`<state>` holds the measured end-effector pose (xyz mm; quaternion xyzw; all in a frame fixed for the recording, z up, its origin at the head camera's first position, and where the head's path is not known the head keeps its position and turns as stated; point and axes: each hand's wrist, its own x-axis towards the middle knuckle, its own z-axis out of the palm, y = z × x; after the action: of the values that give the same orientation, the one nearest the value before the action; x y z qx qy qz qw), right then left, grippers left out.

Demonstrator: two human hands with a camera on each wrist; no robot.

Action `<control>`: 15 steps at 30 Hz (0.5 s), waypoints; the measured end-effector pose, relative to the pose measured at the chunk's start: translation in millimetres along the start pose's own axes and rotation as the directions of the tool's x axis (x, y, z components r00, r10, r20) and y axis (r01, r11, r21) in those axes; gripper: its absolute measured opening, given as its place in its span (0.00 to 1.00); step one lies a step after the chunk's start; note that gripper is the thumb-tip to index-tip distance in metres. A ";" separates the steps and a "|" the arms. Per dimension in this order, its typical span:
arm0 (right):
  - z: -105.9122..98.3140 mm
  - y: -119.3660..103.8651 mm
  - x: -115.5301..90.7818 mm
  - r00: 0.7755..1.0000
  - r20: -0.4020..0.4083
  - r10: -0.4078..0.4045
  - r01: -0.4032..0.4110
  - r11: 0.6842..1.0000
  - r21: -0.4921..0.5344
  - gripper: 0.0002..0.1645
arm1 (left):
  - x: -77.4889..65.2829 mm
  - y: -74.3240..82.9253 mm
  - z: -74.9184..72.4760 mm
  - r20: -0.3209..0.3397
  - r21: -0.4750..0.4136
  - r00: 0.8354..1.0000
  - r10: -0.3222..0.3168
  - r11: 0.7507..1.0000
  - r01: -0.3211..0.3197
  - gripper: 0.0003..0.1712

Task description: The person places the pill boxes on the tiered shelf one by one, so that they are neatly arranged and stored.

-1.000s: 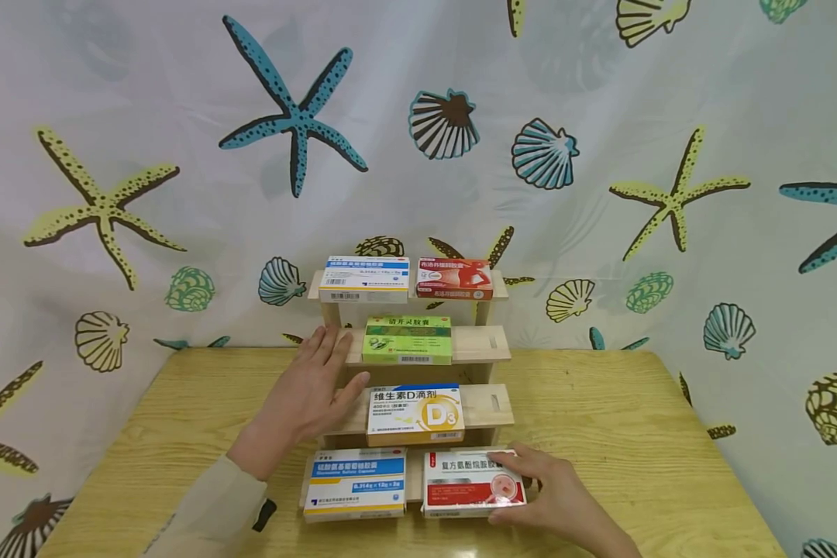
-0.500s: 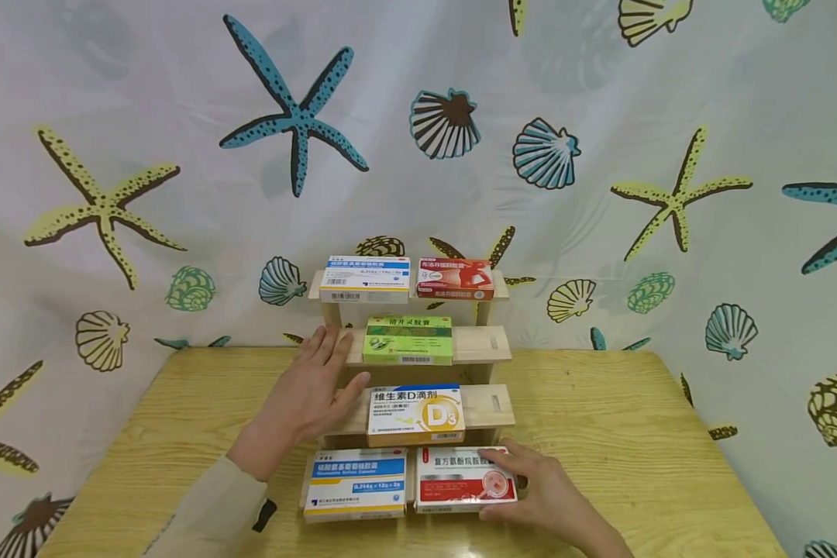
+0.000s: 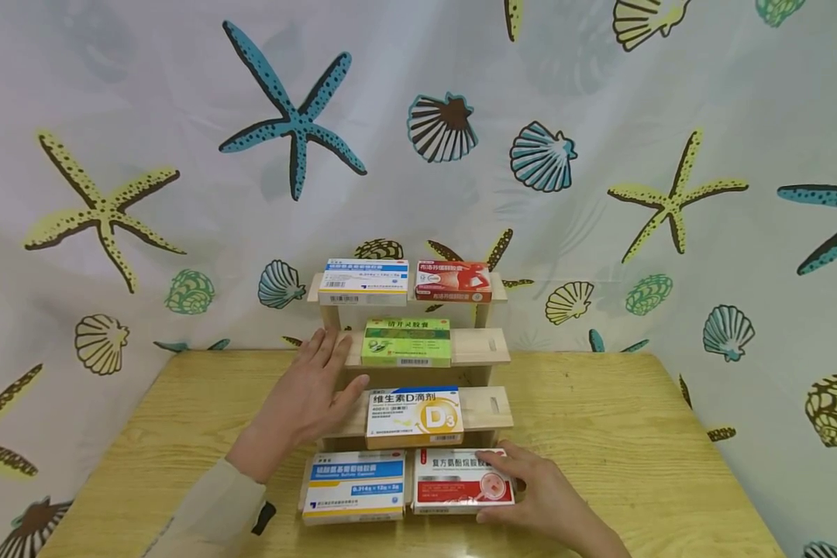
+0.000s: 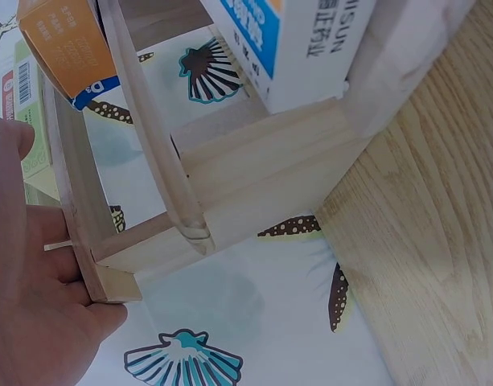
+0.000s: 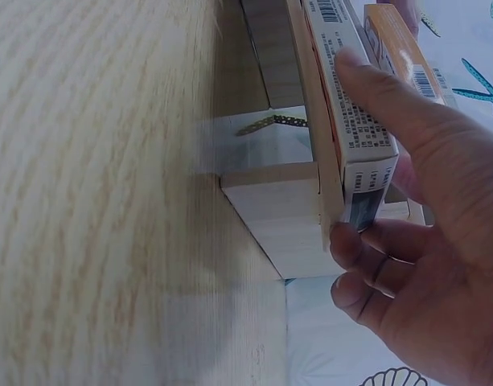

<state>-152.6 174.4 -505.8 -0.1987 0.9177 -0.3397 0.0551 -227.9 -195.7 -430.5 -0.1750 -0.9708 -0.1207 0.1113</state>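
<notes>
A wooden stepped rack holds medicine boxes on its tiers. On the lowest tier, my right hand grips the right end of a white-and-red medicine box, thumb and fingers at opposite edges. The right wrist view shows the thumb along the printed side of this box, with other fingers curled near its end. My left hand rests on the rack's left side, fingers extended over the ends of the middle tiers. A blue-and-white medicine box lies left of the gripped one, with a narrow gap between.
Above stand a white-and-orange vitamin D box and a green box. The top tier carries another blue-and-white box and a red box. Behind the wooden table hangs a cloth printed with starfish and shells.
My right hand has shifted the white-and-red box slightly left and back on the lowest tier, mostly in the first half second. My left hand stays in place.
</notes>
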 end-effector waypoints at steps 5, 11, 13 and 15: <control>0.4 -2.9 -1.9 1.000 0.014 0.027 -0.027 0.999 -0.026 0.47 | -0.5 0.3 0.7 -0.002 0.002 1.000 0.000 1.000 0.000 0.46; 0.0 -7.2 -5.4 1.000 0.011 0.019 -0.018 0.997 -0.076 0.46 | -0.2 0.4 0.5 -0.002 0.009 1.000 0.000 1.000 0.000 0.46; -0.1 -8.6 -6.6 1.000 -0.008 0.002 -0.003 0.994 -0.106 0.45 | -0.1 0.1 0.6 -0.001 0.009 1.000 0.002 1.000 -0.002 0.46; 0.0 -10.1 -7.3 0.999 -0.032 -0.015 0.011 0.990 -0.138 0.45 | -0.2 -0.1 0.5 -0.001 0.007 1.000 0.002 1.000 -0.002 0.46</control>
<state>-142.5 170.5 -499.6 -0.2026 0.9384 -0.2791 0.0240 -227.9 -195.7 -431.0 -0.1755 -0.9710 -0.1172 0.1124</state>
